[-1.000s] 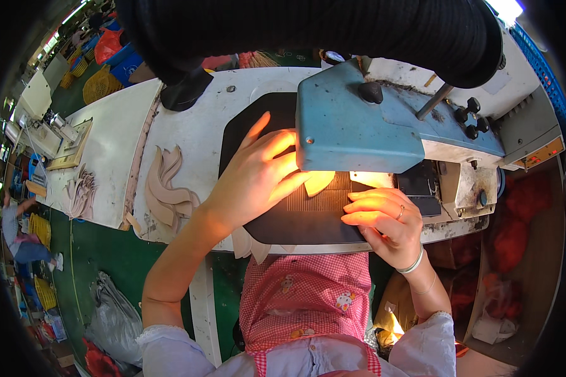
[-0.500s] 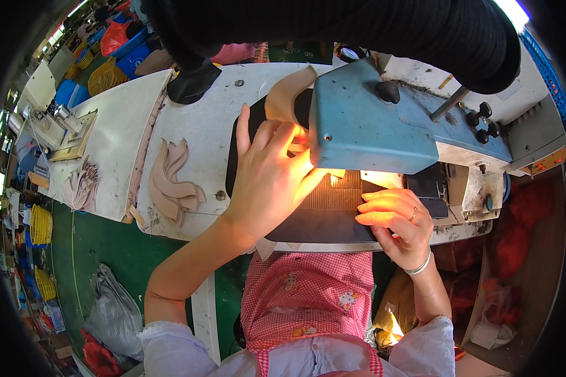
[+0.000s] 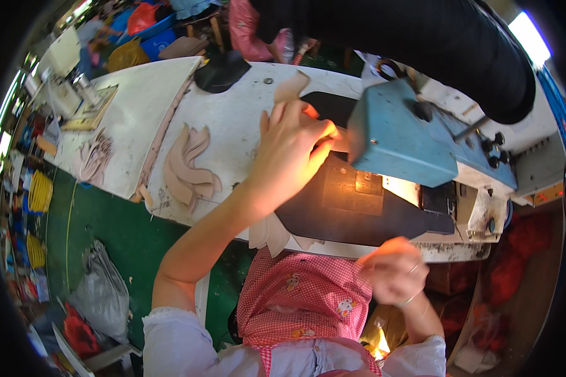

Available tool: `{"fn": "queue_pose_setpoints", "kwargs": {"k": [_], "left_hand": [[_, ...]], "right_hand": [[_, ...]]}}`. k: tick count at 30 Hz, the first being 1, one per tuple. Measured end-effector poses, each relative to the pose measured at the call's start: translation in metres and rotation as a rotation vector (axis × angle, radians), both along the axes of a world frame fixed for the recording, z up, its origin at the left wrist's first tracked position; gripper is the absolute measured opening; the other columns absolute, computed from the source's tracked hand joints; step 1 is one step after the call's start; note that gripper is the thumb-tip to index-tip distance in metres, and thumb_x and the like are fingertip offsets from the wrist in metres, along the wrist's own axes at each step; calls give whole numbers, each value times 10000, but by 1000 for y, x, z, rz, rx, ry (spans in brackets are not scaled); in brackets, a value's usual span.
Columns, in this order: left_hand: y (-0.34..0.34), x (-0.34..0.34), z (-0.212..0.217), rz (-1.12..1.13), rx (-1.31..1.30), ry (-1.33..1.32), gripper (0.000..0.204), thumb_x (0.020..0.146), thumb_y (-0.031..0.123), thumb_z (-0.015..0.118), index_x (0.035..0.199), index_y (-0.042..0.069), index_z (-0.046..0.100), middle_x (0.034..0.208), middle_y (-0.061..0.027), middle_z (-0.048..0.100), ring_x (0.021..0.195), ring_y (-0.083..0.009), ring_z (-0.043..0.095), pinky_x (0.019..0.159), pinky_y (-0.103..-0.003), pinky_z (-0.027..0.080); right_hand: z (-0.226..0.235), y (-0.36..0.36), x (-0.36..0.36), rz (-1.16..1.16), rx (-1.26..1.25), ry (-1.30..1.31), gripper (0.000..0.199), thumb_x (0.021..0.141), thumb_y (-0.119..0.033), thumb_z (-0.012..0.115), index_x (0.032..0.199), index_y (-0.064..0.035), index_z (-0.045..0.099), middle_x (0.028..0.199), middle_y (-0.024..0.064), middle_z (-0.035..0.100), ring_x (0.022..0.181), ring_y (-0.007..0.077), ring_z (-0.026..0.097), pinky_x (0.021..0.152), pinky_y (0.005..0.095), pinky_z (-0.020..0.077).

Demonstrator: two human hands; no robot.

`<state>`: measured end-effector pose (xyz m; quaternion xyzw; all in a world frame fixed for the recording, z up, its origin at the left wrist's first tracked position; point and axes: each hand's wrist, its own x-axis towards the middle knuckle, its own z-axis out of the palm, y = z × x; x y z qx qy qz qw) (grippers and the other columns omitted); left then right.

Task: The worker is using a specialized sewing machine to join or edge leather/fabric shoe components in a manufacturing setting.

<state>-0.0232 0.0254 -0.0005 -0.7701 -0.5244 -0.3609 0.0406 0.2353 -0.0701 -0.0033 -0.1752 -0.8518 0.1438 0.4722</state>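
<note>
My left hand is over the far left side of a black work pad, fingers bent and pressed together. A curved beige leather-like piece shows beyond the fingers, and a beige edge shows at the fingertips beside a blue machine head; the hand appears to grip it. Under the machine's warm light lies a brown ribbed patch on the pad. My right hand is off the pad, in front of the table edge; motion smears its fingers, so what they hold cannot be made out.
Several curved beige pieces lie to the left on the white table, more at its front edge. A thick black hose arches over the machine. A grey plastic bag is on the green floor. People sit beyond the table.
My right hand has left the pad and come back toward my body. My left hand has shifted slightly away from under the machine head. The whole view has shifted a little.
</note>
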Motion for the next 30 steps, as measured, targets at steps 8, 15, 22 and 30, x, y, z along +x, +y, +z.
{"fn": "queue_pose_setpoints", "kwargs": {"k": [8,15,22,30], "left_hand": [[-9,-111,-28,30,123,-486,354,833,-121,517,989,75,768,1011,-73,659,987,-223,624,824,-330,496],[-74,-240,-127,518,162,135,266,836,-49,632,1008,102,769,1091,-80,673,1073,-291,628,922,-401,486],[-75,-87,-124,-3,-199,-298,413,843,193,795,1240,132,698,1166,-123,652,1104,-354,628,939,-464,521],[-73,-55,-123,74,-113,-128,305,775,182,827,1057,89,755,1208,-96,639,1084,-308,652,909,-445,551]], "right_hand": [[-78,-9,-43,95,-398,-363,237,881,-45,751,1113,-86,771,996,101,764,786,228,753,703,325,598],[-97,18,-76,-231,-776,-565,321,944,-186,771,1196,6,722,1025,165,749,857,273,740,792,372,587],[-127,35,-120,-357,-308,-445,538,914,-351,792,1306,-1,677,1287,228,667,1186,385,637,1025,455,487],[-136,16,-69,-315,-538,-458,394,903,-151,758,1267,-14,693,1218,226,681,1128,391,659,983,462,503]]}}
